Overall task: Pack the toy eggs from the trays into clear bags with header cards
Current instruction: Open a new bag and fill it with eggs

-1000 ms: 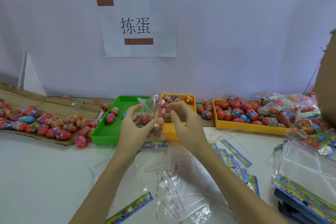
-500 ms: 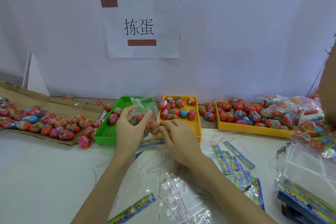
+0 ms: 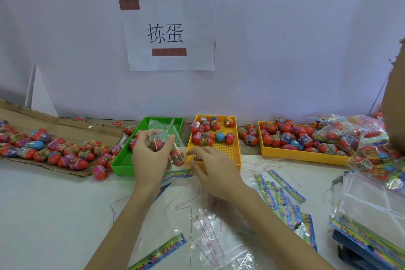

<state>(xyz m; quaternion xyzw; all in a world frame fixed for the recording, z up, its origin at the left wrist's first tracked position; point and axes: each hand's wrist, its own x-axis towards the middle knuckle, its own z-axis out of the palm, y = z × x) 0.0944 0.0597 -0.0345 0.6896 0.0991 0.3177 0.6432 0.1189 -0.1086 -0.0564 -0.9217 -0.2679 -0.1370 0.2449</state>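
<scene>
We note the left hand (image 3: 151, 155) raised over the near end of the perforated green plastic tray (image 3: 129, 158), fingers curled round a crinkled clear plastic bag (image 3: 166, 133) with red toy eggs visible inside it. The right hand (image 3: 215, 173) rests low at the near rim of the small perforated yellow plastic tray (image 3: 237, 138), fingers curled; whether it pinches the bag's edge we cannot tell. One wrapped red egg (image 3: 177, 158) sits between the two hands, seemingly within the bag.

More glossy oval red and blue toy eggs (image 3: 210, 132) with printed bands fill the far half of the small yellow tray. A larger yellow tray (image 3: 302, 156) to the right is heaped with eggs, and filled bags (image 3: 350, 136) crowd its right side. Loose eggs lie on a flattened brown cardboard sheet (image 3: 65, 129) at left.

The white tabletop (image 3: 43, 215) is open on the near left; the near centre is littered with flat clear bags (image 3: 210, 232) and striped multicoloured header cards (image 3: 282, 195).

A white paper sign (image 3: 168, 33) on the wall reads "拣蛋". Egg labels are too small to read.
</scene>
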